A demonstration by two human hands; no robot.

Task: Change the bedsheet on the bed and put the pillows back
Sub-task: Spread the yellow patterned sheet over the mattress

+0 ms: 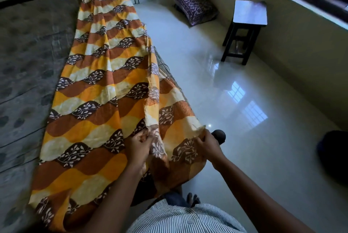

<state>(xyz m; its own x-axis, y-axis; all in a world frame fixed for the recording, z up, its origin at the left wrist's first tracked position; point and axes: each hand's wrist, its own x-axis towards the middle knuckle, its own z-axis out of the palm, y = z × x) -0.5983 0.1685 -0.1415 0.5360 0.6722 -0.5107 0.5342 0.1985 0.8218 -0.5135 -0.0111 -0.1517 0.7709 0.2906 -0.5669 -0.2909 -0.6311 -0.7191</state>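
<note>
Both hands are gripping the near edge of the orange, yellow and brown leaf-printed fabric bedsheet (98, 86), ready to open it out.

The bedsheet is lying as a long folded strip along the right side of the grey patterned mattress (28, 67), with its near end spilling over the right edge. The left hand (139, 147) is pinching a bunched fold of the frayed hem with curled fingers. The right hand (207, 143) is pinching the hem just to the right, fingers closed on cloth. To do this well, I judge, each hand should be taking one layer only and drawing it evenly left across the bare mattress. The purple patterned pillow (195, 7) is lying on the floor, far right.
</note>
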